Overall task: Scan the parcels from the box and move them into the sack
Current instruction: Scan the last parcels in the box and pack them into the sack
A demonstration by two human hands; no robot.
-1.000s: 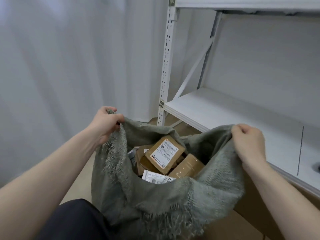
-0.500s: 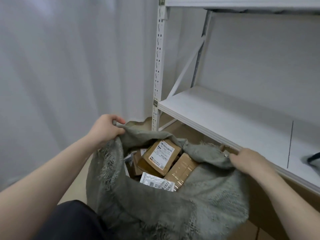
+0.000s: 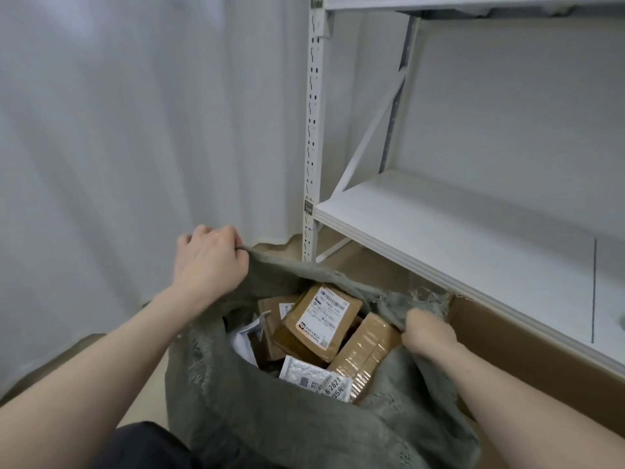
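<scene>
A grey-green woven sack point(image 3: 270, 411) stands open in front of me. My left hand point(image 3: 208, 262) grips its far left rim and holds it up. My right hand point(image 3: 427, 335) grips the right rim, lower down. Inside lie several parcels: a brown box with a white barcode label point(image 3: 318, 321) on top, a taped brown box point(image 3: 363, 353) to its right, a white padded mailer point(image 3: 316, 380) in front and another brown box point(image 3: 274, 309) behind. The large cardboard box point(image 3: 507, 346) stands to the right of the sack, under the shelf; its inside is hidden.
A white metal shelving rack point(image 3: 311, 130) stands behind and to the right, its lower shelf board point(image 3: 473, 238) bare over the cardboard box. A white curtain point(image 3: 118, 130) hangs along the left. My dark trouser knee point(image 3: 142, 448) shows at the bottom.
My right hand has dropped with the sack's right rim, from level with the left hand to well below it. The left hand keeps its grip on the rim.
</scene>
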